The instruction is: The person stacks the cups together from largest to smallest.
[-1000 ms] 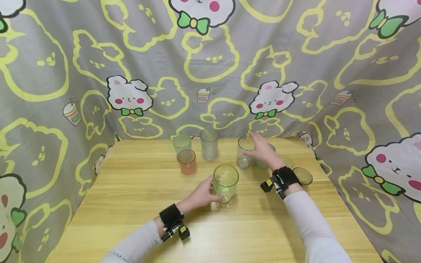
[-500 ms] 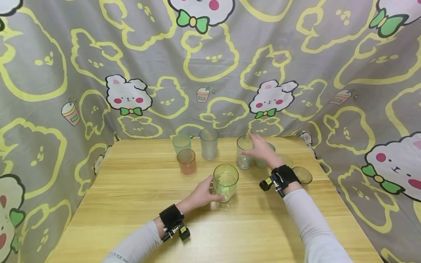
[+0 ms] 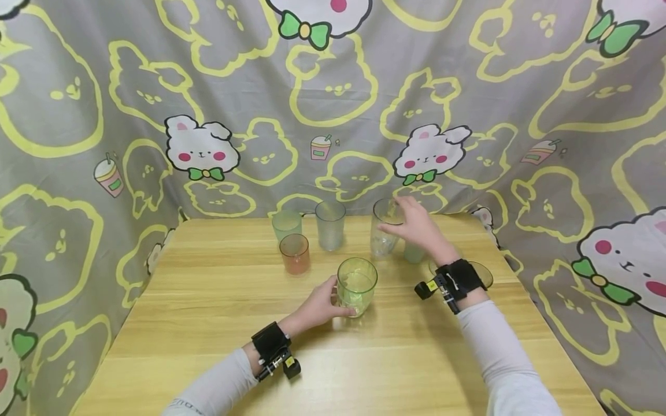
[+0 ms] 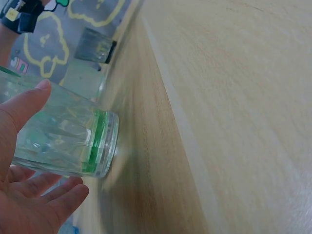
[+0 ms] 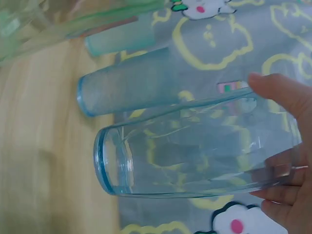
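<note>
My left hand grips the side of a yellow-green drinking glass, which stands upright near the table's middle. In the left wrist view, the thumb and fingers of that hand lie on opposite sides of the green glass, close to its thick base. Farther back, my right hand holds a tall clear glass near its rim. Seen in the right wrist view, the clear glass has a bluish base and is raised off the tabletop, with the thumb on one side and the fingers on the other.
Back left stand a tall frosted glass, a pale green glass and a pink glass. A pale green tumbler is partly hidden behind my right hand. An amber glass piece shows beyond that wrist. A patterned curtain surrounds the table.
The right hand has lifted the clear glass from the table, moving it slightly up and back. My left hand and the green glass have stayed in place.
</note>
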The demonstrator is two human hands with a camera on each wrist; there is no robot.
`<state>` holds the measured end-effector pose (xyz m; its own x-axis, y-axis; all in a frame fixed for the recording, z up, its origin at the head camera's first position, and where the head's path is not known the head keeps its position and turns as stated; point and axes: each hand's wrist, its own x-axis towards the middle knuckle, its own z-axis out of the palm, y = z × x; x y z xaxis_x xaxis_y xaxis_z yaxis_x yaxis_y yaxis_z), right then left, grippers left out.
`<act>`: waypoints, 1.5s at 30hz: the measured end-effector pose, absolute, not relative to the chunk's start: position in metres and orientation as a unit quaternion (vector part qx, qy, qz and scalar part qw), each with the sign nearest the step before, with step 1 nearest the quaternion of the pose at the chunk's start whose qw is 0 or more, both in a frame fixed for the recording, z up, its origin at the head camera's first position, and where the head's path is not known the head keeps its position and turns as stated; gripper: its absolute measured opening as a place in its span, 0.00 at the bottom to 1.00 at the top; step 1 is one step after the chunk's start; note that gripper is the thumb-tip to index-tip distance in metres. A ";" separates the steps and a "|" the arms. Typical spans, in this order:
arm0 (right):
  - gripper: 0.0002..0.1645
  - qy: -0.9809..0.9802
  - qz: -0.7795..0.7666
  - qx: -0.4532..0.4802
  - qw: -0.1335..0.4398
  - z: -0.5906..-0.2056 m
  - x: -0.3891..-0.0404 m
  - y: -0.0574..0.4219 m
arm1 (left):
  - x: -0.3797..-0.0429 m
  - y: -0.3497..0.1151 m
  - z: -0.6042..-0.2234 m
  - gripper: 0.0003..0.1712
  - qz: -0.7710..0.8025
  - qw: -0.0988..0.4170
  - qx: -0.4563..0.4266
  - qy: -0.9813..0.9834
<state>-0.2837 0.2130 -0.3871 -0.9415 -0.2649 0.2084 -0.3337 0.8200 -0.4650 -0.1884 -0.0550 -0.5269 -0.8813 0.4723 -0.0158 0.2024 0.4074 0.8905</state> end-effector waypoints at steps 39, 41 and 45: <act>0.55 -0.830 0.313 0.362 0.288 -0.364 -0.190 0.163 | -0.188 -0.056 -0.526 0.52 0.500 0.125 0.216 0.829; 0.55 -0.830 0.314 0.361 0.285 -0.371 -0.190 0.162 | -0.188 -0.056 -0.526 0.52 0.499 0.126 0.216 0.830; 0.54 -0.831 0.309 0.364 0.284 -0.386 -0.191 0.161 | -0.188 -0.055 -0.528 0.52 0.499 0.127 0.213 0.830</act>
